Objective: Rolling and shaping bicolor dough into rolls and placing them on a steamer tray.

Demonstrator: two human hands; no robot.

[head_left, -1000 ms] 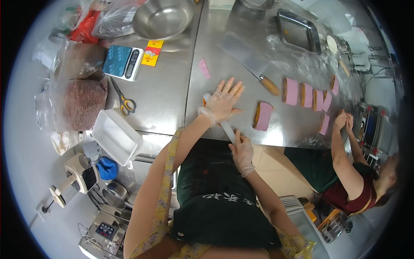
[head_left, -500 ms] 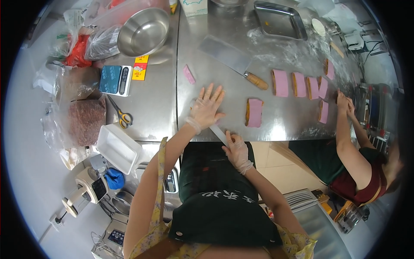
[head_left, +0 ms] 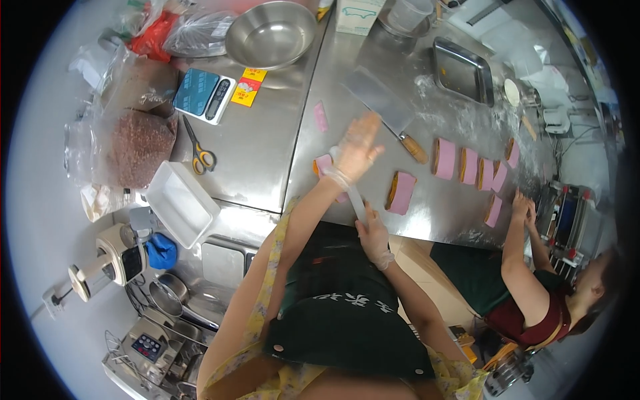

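Observation:
My left hand (head_left: 358,152), in a clear glove, is blurred over the steel table with its fingers stretched out and nothing visible in them. Partly hidden under its wrist lies a pink piece with an orange-brown filled edge (head_left: 323,167). A white flat stick-like tool (head_left: 357,202) slants across that piece, and my right hand (head_left: 373,239), also gloved, is closed around its near end at the table edge. To the right rests another pink filled piece (head_left: 402,193). A cleaver with a wooden handle (head_left: 414,149) lies beyond my left fingertips.
Several pink pieces (head_left: 445,159) stand farther right, near a co-worker's hands (head_left: 525,207). A small pink scrap (head_left: 321,117) lies beyond my left hand. At the left are scissors (head_left: 201,159), a scale (head_left: 217,100), a white tray (head_left: 155,195) and a steel bowl (head_left: 267,37).
The whole view has swung. My left hand has come off the pink piece and moved away to the right, uncovering part of it. My right hand keeps hold of the white stick.

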